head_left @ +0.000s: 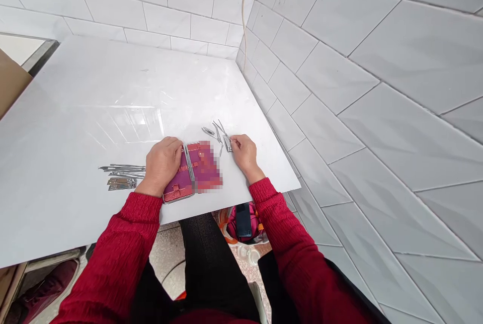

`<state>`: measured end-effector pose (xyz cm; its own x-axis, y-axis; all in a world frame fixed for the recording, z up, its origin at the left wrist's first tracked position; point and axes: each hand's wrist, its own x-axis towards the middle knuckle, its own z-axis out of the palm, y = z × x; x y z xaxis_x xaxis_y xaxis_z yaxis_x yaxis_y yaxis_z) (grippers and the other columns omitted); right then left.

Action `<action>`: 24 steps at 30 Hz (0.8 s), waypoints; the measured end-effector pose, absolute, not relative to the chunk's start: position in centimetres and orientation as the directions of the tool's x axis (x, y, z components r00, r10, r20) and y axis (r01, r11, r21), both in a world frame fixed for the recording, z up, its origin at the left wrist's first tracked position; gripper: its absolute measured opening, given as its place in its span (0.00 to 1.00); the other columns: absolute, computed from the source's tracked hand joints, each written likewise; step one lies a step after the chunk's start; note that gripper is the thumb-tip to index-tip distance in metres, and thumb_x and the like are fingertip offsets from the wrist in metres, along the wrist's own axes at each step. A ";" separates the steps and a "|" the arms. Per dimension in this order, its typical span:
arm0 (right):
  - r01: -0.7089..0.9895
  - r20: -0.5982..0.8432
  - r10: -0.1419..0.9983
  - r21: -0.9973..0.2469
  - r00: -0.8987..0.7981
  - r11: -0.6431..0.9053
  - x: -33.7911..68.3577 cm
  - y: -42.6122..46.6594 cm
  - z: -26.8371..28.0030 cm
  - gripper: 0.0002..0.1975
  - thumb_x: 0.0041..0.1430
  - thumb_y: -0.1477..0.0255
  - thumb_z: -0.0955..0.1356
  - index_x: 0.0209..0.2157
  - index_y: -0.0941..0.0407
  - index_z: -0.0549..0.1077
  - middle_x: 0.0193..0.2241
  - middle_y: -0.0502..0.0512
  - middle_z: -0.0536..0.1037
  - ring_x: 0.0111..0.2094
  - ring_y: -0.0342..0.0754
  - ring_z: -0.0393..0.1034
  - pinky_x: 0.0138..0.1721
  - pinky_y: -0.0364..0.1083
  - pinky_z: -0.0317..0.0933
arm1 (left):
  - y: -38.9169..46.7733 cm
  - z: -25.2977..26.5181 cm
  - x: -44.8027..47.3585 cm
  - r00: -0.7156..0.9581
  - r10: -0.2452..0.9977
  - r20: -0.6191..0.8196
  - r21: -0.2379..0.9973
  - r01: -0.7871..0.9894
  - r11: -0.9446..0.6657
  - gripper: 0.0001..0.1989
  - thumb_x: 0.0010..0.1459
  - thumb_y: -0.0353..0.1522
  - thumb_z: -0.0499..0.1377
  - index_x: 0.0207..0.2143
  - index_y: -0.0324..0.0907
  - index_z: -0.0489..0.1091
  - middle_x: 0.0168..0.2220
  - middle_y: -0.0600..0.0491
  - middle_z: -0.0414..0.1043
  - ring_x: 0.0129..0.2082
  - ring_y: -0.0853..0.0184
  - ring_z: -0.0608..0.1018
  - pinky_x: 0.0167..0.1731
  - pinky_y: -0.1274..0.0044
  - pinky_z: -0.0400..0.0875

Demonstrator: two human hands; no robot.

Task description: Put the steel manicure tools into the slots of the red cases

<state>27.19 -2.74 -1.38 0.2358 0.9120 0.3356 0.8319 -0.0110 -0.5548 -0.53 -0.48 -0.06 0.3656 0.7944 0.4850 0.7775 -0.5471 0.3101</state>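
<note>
An open manicure case (178, 181) with a purple lining and red straps lies on the white table. My left hand (161, 163) rests over its left half, fingers closed at the upper edge. Part of the case's right half is pixelated. To the right, my right hand (244, 154) pinches a silver nail clipper (227, 143) at table level. Beside that clipper lie small scissors (218, 133) and another silver tool (208, 131). Left of my left hand are several thin metal manicure tools (123, 168) and nail clippers (121, 183), partly hidden by the hand.
The white tabletop (94, 87) meets tiled walls at the back and right, with a thin cable (243, 12) in the corner. Below the front edge, a phone (243, 221) lies on a pink bag. A brown box (11, 82) stands at the far left.
</note>
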 end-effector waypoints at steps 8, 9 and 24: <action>0.764 0.380 0.878 -0.645 0.291 0.026 27.1 -3.0 -2.0 0.13 0.63 0.73 0.63 0.41 0.57 0.79 0.40 0.58 0.80 0.36 0.49 0.71 0.45 0.49 0.67 | -2.3 1.0 -0.2 0.331 0.789 0.518 0.358 0.753 -0.551 0.15 0.70 0.28 0.49 0.42 0.42 0.76 0.46 0.45 0.78 0.48 0.56 0.78 0.47 0.63 0.74; 0.764 0.381 0.876 -0.645 0.295 0.024 27.1 -3.0 -2.0 0.13 0.63 0.72 0.63 0.41 0.57 0.79 0.40 0.58 0.79 0.37 0.49 0.72 0.45 0.49 0.67 | -3.2 1.1 -0.1 0.330 0.786 0.523 0.361 0.749 -0.555 0.15 0.70 0.28 0.48 0.43 0.42 0.76 0.47 0.45 0.78 0.49 0.56 0.78 0.48 0.62 0.74; 0.833 0.502 0.854 -0.525 0.138 0.174 22.7 -6.7 -0.5 0.13 0.67 0.72 0.62 0.41 0.54 0.79 0.42 0.59 0.80 0.47 0.54 0.72 0.53 0.54 0.65 | -17.5 -3.2 -5.0 0.378 0.785 0.492 0.398 0.704 -0.588 0.18 0.71 0.28 0.49 0.58 0.46 0.70 0.64 0.44 0.70 0.68 0.54 0.69 0.64 0.54 0.69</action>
